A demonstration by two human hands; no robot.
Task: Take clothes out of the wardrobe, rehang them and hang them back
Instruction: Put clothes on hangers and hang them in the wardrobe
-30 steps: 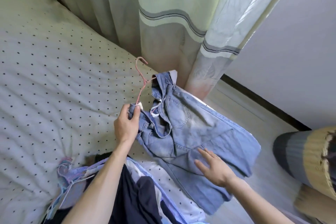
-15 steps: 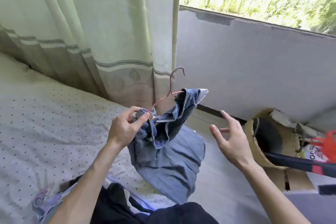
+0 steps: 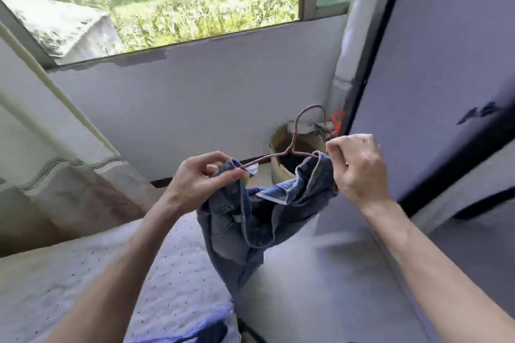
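Observation:
A pair of blue jeans [image 3: 250,225] hangs from a pink wire hanger [image 3: 295,145] held up in the air in front of me, hook pointing up. My left hand [image 3: 198,178] pinches the waistband and the hanger's left end. My right hand [image 3: 356,167] grips the waistband at the hanger's right end. The jeans' legs droop down between my forearms, over the edge of the bed.
A dotted bedspread [image 3: 83,281] lies at lower left, with a striped curtain [image 3: 69,181] behind it. A woven basket [image 3: 281,142] stands on the floor by the wall under the window [image 3: 156,0]. A grey fabric wardrobe panel [image 3: 446,78] fills the right side. Dark clothes [image 3: 206,334] lie at the bottom edge.
The jeans have been lifted off the bed into the air. My right hand, open a moment ago, now grips the waistband's right end. The view has swung up towards the window and wardrobe.

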